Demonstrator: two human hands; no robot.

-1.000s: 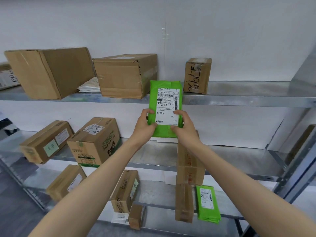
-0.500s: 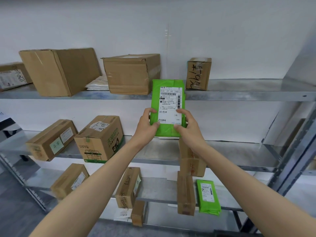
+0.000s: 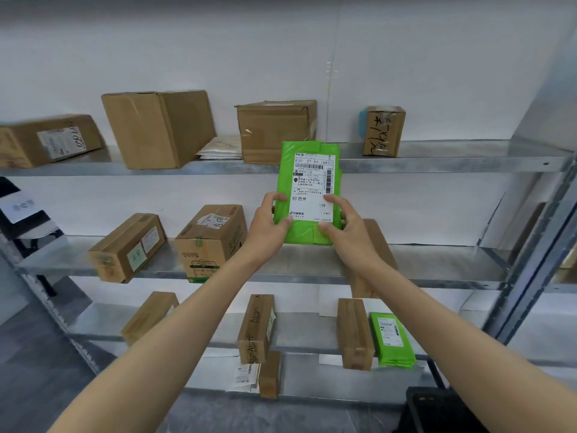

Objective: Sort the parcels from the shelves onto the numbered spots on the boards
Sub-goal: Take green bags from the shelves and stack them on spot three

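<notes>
Plainly, shelves (image 3: 437, 157) hold boxes (image 3: 156, 129); both hands (image 3: 268, 226) (image 3: 349, 235) grip parcel (image 3: 312, 182).

Head-worn wide-angle camera faces the shelves (image 3: 437, 165) from nearby.

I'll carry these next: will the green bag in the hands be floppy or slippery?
Probably floppy: the green bag shows wrinkles and folds, and the left hand and right hand both hold it. Its glossy plastic may slip. Likely light: it looks thin.

Both bare forearms reach forward, converging at centre. Left hand (image 3: 268, 225) and right hand (image 3: 347, 230) grip a green parcel (image 3: 312, 180) by its lower edges, thumbs across the front.
</notes>
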